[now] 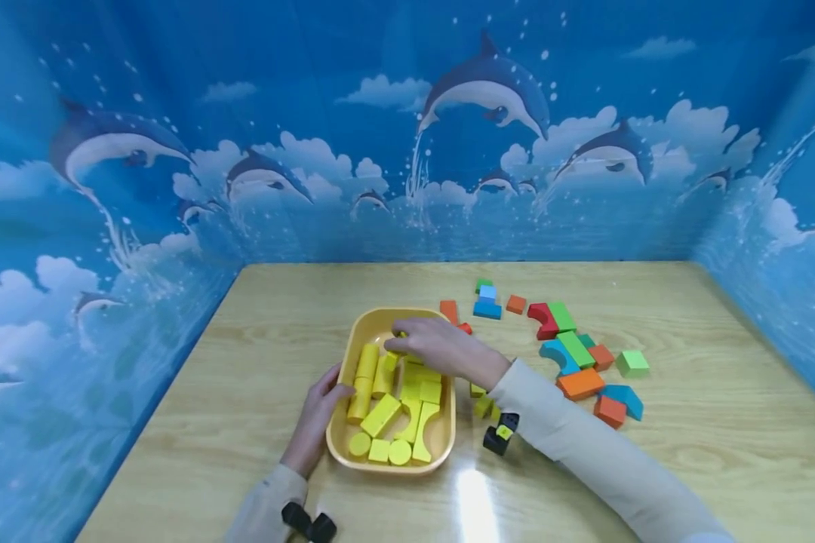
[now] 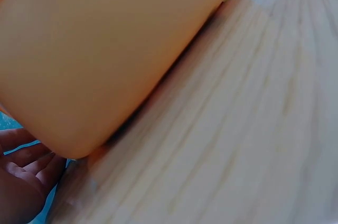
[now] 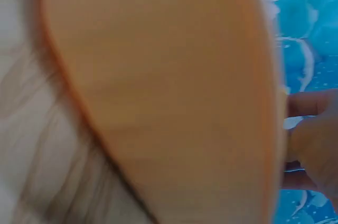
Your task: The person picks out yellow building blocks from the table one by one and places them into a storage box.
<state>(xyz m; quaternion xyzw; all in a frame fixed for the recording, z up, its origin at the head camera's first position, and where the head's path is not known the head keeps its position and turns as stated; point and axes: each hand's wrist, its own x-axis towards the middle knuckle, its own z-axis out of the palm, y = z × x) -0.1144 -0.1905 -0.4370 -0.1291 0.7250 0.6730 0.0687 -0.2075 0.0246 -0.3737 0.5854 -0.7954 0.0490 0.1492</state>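
Note:
A pale orange plastic tub (image 1: 446, 460) stands on the table, holding several yellow wooden blocks: cylinders, arches, cubes and bars. My left hand (image 1: 315, 415) grips the tub's left side, thumb at the rim and fingers along the outside. The left wrist view shows those fingers (image 2: 37, 163) beside the tub's wall (image 2: 105, 49). Inside the tub's far half, my right hand (image 1: 431, 343) reaches in from the right and pinches a yellow block (image 1: 401, 334), mostly covered by the fingers. Behind the tub wall (image 3: 169, 76), the right wrist view catches part of this hand (image 3: 319, 139).
A few yellow blocks (image 1: 482, 407) lie right of the tub, partly under the right sleeve. Farther right are several coloured blocks, among them an orange bar (image 1: 580, 385), a red arch (image 1: 543, 320) and a green block (image 1: 632, 363). A dolphin-print backdrop (image 1: 380, 219) borders the table.

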